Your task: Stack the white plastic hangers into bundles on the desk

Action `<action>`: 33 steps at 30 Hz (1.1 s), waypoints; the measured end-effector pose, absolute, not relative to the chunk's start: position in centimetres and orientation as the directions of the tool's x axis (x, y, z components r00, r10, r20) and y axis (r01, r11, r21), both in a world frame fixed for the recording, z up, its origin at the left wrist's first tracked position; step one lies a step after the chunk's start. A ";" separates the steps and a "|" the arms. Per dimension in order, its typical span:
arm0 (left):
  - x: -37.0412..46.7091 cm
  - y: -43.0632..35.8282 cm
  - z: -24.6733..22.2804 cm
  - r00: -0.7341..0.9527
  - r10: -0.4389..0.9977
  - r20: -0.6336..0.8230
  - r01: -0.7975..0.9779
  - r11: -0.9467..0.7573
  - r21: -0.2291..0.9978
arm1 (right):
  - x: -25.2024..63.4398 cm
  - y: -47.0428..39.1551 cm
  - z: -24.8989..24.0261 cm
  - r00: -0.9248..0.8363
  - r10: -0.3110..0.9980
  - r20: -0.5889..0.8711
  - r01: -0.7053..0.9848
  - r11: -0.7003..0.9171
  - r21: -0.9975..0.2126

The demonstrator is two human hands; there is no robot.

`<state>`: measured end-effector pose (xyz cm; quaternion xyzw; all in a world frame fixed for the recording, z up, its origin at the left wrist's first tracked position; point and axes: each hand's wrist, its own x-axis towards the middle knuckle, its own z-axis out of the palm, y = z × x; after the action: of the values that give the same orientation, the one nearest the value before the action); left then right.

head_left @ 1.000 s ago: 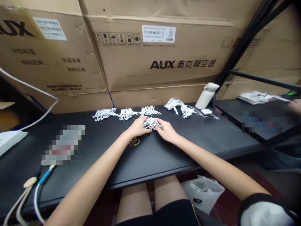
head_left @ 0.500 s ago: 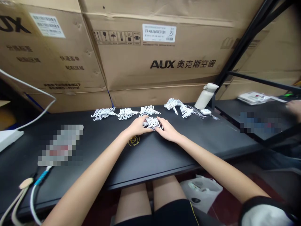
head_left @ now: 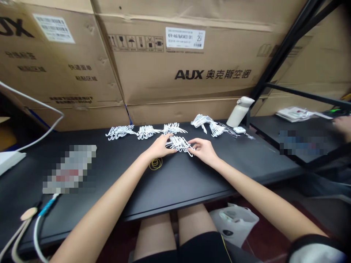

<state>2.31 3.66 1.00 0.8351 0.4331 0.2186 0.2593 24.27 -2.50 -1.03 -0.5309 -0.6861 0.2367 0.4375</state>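
Note:
A bundle of white hooks [head_left: 179, 143] lies on the black table between my two hands. My left hand [head_left: 161, 147] grips its left side, thumb in front and fingers behind. My right hand [head_left: 203, 149] pinches hooks at the right end of the same bundle. Behind them, more white hooks form a row of piles: one at the left [head_left: 120, 132], one beside it [head_left: 148, 132], one just behind my left hand [head_left: 174, 128], and a larger spread [head_left: 210, 124] to the right. Yellow rubber bands [head_left: 155, 164] lie just in front of my left hand.
Large cardboard boxes [head_left: 148, 80] stand behind the table [head_left: 170, 190]. A white bottle [head_left: 240, 112] and small white case [head_left: 239, 130] are at the back right, near a black metal frame [head_left: 285, 44]. A blurred flat object [head_left: 70, 170] with a cable lies left. Another person's hand [head_left: 342, 126] shows far right.
My right hand has moved a little to the right, and the bundle now spreads wider on that side. My left hand remains at the left side.

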 end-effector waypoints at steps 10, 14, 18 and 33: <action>2.3 3.8 1.0 0.565 0.812 0.148 0.562 -0.510 0.651 | 24.5 -2.0 -1.3 -0.267 0.841 0.471 0.777 0.477 -0.412; 2.2 3.5 1.2 0.546 0.831 0.108 0.575 -0.465 0.673 | 24.1 -1.9 -1.3 -0.267 0.866 0.422 0.716 0.472 -0.515; 2.1 3.5 1.4 0.515 0.851 0.104 0.596 -0.443 0.670 | 23.8 -2.7 -0.6 -0.349 0.882 0.317 0.683 0.471 -0.558; 1.6 5.3 -0.2 0.549 0.819 0.167 0.499 -0.481 0.720 | 21.0 -0.9 1.1 -0.453 0.883 0.120 0.848 0.469 -0.247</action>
<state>1.59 5.28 -0.25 0.8221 0.4009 0.2544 0.3141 21.00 -0.86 1.13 -0.5099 -0.8490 0.0757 0.1163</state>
